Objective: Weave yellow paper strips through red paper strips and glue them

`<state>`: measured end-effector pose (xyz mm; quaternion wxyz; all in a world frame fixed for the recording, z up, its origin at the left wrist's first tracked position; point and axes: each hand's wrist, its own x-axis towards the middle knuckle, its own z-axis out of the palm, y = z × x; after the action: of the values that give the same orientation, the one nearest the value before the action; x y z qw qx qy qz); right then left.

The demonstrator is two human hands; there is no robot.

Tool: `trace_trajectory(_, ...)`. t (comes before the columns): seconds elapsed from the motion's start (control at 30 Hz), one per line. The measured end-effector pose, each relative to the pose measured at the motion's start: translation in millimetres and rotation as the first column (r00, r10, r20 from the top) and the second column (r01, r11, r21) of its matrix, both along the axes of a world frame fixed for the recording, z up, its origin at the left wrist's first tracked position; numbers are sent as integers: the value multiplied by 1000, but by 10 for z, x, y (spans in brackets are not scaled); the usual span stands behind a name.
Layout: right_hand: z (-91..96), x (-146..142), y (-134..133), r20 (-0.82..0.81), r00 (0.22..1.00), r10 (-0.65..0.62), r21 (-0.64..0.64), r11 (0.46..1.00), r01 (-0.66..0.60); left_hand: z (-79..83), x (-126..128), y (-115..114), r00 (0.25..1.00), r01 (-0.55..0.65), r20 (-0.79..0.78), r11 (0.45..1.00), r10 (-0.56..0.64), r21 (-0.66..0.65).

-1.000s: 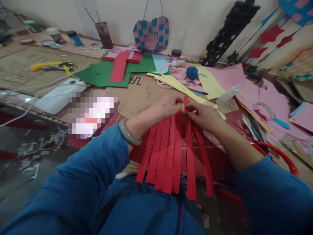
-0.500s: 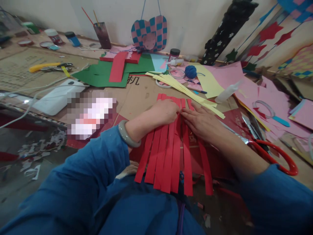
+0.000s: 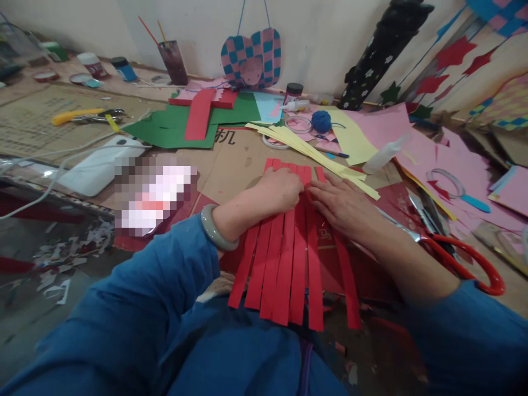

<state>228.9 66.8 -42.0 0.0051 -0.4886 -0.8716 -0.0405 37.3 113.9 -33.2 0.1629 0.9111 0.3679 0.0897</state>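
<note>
Several long red paper strips (image 3: 280, 275) lie side by side, running from my lap up onto the cardboard work surface (image 3: 235, 159). My left hand (image 3: 280, 190), with a pale green bangle (image 3: 215, 228) on its wrist, presses on their upper part. Beside it, my right hand (image 3: 342, 208) rests with spread fingers on the strips. The fingertips of the two hands nearly meet. Just above them, pale yellow paper strips (image 3: 313, 157) slant across the top ends of the red strips. My hands hide part of the red strips.
Red-handled scissors (image 3: 466, 264) lie beyond my right forearm. Further back are a white glue bottle (image 3: 381, 157), a blue yarn ball (image 3: 320, 121) and green card (image 3: 169, 129). A white device (image 3: 99, 168) with a cable lies at left. Paper scraps litter the floor (image 3: 70, 258).
A second ago both hands pinched a raised strip near its top end. Now that strip lies flat, and both hands have moved down to press on the strips.
</note>
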Motion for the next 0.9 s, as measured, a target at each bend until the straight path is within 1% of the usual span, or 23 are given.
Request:
trace_trajectory(0.13, 71, 136, -104, 24, 1000, -18, 83, 996, 16, 19, -1, -9, 999, 31, -38, 999, -31, 15)
trace_trajectory(0.27, 36, 262, -232, 83, 995, -57, 62, 997, 52, 86, 7, -89, 995, 69, -74, 996, -65, 52)
trace_trajectory(0.33, -17, 284, -277, 97, 993, -68, 51, 997, 64, 122, 9, -144, 988, 95, -131, 994, -86, 61)
trace_trajectory(0.4, -62, 270, -301, 101, 993, -67, 60, 996, 61, 143, 9, -187, 976, 108, -197, 992, -95, 59)
trace_trajectory(0.47, -79, 228, -308, 105, 993, -53, 67, 997, 46, 145, 8, -208, 969, 114, -229, 991, -97, 65)
trace_trajectory(0.57, -63, 140, -305, 119, 992, -35, 58, 998, 29, 127, 12, -205, 968, 114, -233, 990, -94, 77)
trace_trajectory(0.7, -37, 42, -311, 119, 991, -67, 64, 996, 60, 122, 29, -195, 966, 97, -246, 992, -76, 74)
trace_trajectory(0.9, -56, -4, -319, 82, 994, -68, 84, 995, 62, 128, 29, -204, 967, 94, -243, 993, -73, 77)
